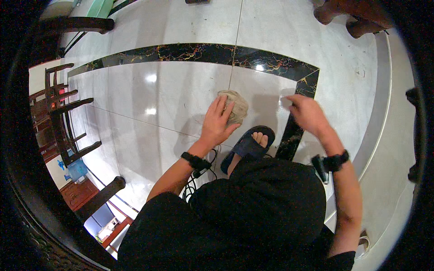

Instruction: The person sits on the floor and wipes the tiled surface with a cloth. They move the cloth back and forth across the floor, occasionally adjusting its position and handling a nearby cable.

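A crumpled beige cloth (238, 107) lies on the pale tiled floor (183, 88) at the middle of the head view. My left hand (218, 118) rests on the cloth's left side, fingers spread, with the thumb at its lower edge. To the right, my right hand (307, 111) is held above the black marbled border strip (291, 142), apart from the cloth; its fingers are bent and slightly blurred, and I see nothing in them. A dark slipper (249, 145) on a foot stands just below the cloth. Both wrists carry black straps.
Dark wooden furniture legs (98, 25) stand at the upper left, with more chair legs (83, 101) at the left. Brown wooden feet (359, 27) are at the upper right. Black cables (190, 189) hang beside my left forearm. A blue water bottle (77, 169) is at the far left.
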Tool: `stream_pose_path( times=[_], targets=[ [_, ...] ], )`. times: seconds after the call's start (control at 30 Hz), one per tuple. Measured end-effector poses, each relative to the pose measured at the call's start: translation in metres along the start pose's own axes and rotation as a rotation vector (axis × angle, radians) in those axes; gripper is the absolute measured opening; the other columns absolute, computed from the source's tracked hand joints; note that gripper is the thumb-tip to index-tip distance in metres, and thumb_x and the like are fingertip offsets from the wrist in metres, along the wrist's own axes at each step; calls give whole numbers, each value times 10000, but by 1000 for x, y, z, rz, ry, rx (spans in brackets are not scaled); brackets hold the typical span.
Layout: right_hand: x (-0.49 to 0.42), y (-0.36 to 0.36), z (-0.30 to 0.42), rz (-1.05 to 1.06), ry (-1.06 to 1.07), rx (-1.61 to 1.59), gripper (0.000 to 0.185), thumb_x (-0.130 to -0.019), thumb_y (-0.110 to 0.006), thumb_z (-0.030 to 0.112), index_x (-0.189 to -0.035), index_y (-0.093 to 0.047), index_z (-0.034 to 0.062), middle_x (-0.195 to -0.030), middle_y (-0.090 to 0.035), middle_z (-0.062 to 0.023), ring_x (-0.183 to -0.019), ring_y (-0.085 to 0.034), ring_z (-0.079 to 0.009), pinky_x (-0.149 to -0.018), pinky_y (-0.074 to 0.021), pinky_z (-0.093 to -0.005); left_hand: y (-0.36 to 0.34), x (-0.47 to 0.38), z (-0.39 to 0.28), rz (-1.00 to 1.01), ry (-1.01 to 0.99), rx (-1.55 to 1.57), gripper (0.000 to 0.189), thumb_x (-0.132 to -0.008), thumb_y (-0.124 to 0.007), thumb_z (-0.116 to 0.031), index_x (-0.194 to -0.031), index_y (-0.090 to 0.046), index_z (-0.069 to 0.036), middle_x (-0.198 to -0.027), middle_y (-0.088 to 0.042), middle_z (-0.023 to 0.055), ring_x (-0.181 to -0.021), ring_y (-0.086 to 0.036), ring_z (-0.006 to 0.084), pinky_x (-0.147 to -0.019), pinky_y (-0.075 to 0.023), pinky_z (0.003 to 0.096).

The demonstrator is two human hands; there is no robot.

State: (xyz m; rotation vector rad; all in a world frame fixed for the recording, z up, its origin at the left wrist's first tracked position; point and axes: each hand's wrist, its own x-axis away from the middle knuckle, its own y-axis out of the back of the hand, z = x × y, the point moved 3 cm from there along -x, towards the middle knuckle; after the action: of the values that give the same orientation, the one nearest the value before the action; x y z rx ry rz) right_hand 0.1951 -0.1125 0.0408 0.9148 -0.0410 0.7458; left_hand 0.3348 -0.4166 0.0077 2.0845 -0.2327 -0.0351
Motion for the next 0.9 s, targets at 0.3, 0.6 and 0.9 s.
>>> stream_pose_path(
  times=[0.3, 0.6, 0.9],
  targets=[
    [85, 40, -42, 40, -134, 67, 287, -944, -669, 64, -1225, -705, 21, -1194, -723, -205, -1071, -685, -417, -941, -555, -458, -27, 57, 28, 70, 187, -133, 583, -859, -669, -9, -1422, -516, -8, -1521, -485, 283, -1399, -474, 482, -1169, -418, 492],
    [107, 5, -42, 263, -50, 65, 279, -934, -675, 82, -1209, -705, 45, -1209, -727, -156, -1014, -701, -404, -902, -571, -482, -3, 198, 125, -379, 1046, 62, 624, -965, -606, -91, -1536, -397, 47, -1591, -413, 275, -1515, -333, 444, -1257, -280, 466],
    [68, 23, -28, 152, 3, 76, 299, -927, -684, 51, -1225, -704, 34, -1230, -720, -187, -1040, -700, -407, -918, -573, -451, -46, -76, 89, -418, 317, 148, 736, -941, -661, -173, -1586, -362, 21, -1655, -335, 273, -1548, -267, 470, -1294, -186, 504]
  ],
)
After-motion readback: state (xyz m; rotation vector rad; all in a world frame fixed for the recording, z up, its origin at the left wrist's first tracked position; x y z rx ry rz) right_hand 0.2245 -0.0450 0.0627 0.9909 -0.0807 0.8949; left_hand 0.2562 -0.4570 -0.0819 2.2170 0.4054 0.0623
